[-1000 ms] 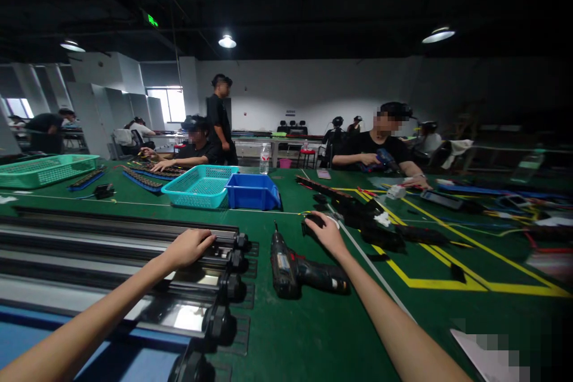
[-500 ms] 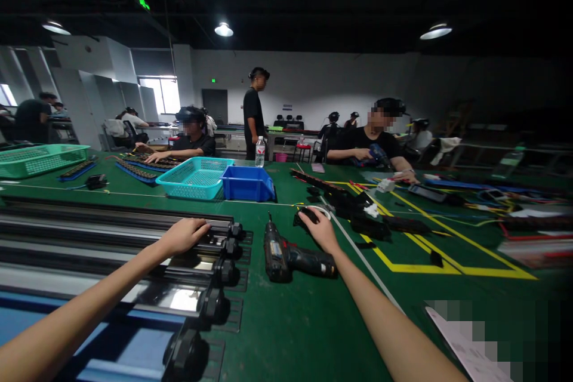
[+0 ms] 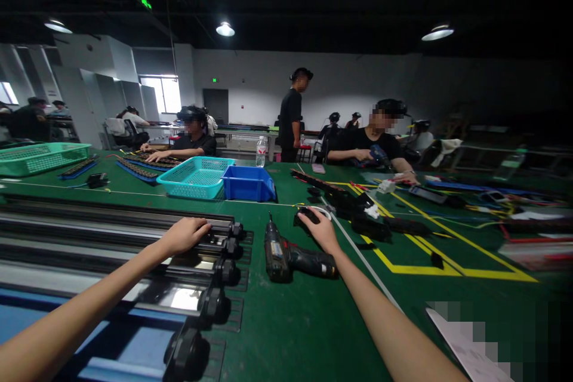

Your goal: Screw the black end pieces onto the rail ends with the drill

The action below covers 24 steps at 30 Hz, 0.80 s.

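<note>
Seemingly, my left hand [image 3: 184,236] steadies the bars [image 3: 134,225] and my right hand [image 3: 319,229] a black part [image 3: 297,219] (neither grip shows clearly), where lifting needs pinching.

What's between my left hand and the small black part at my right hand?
Two things: from your left hand, first the black end fittings of the long profiles, then the tip of the power drill on the green table. Nothing visible separates your right hand from the black part.

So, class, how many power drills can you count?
2: a black power drill lies on the green table near the right hand; a blue power drill is in a co-worker's hand opposite. Others may be hidden.
</note>
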Each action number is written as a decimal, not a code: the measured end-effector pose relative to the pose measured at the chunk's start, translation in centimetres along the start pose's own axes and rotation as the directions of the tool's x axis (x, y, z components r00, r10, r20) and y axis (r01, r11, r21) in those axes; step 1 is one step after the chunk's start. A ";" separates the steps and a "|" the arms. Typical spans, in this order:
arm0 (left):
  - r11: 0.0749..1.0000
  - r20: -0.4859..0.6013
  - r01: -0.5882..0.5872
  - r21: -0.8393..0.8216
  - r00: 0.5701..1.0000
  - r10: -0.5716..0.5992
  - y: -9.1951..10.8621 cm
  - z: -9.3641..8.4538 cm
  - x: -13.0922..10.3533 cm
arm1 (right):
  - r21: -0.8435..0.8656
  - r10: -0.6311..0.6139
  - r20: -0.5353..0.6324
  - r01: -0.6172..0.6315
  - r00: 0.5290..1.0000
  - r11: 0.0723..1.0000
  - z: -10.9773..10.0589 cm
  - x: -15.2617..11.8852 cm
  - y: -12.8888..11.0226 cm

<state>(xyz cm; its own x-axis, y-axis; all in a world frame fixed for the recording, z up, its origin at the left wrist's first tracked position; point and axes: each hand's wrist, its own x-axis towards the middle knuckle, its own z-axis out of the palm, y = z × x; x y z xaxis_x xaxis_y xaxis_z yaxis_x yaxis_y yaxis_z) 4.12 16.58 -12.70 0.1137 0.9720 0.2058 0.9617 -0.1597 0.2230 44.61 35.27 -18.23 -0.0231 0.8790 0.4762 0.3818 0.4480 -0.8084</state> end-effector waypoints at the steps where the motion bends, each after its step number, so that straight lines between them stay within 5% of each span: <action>1: 1.000 0.001 0.001 0.002 1.000 -0.001 0.0 0.0 0.0 | 0.007 -0.001 -0.004 0.001 1.000 1.000 0.0 0.1 0.0; 10: 1.000 0.011 0.017 -0.005 1.000 -0.017 0.0 0.0 0.1 | 0.158 0.058 -0.032 -0.053 0.998 0.986 -1.0 1.1 -1.7; 18: 1.000 0.015 0.017 -0.019 1.000 -0.016 0.2 -0.1 0.1 | 0.223 -0.053 -0.089 0.072 0.995 0.972 -3.2 2.5 -9.5; 21: 0.999 0.016 0.019 -0.026 1.000 -0.018 0.1 -0.1 0.1 | 0.154 -0.167 0.037 0.159 0.985 0.975 -3.5 1.3 -13.6; 24: 0.999 0.013 0.021 -0.024 1.000 -0.021 0.0 -0.1 0.1 | 0.107 -0.246 0.325 0.223 0.913 0.969 -3.2 -1.2 -17.6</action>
<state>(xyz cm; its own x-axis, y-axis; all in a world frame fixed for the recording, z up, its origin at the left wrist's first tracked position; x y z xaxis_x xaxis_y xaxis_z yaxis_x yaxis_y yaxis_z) 4.15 16.64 -12.61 0.0971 0.9772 0.1889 0.9575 -0.1435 0.2500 40.92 25.75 -3.47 -0.4152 0.7457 0.5211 0.2664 0.6474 -0.7141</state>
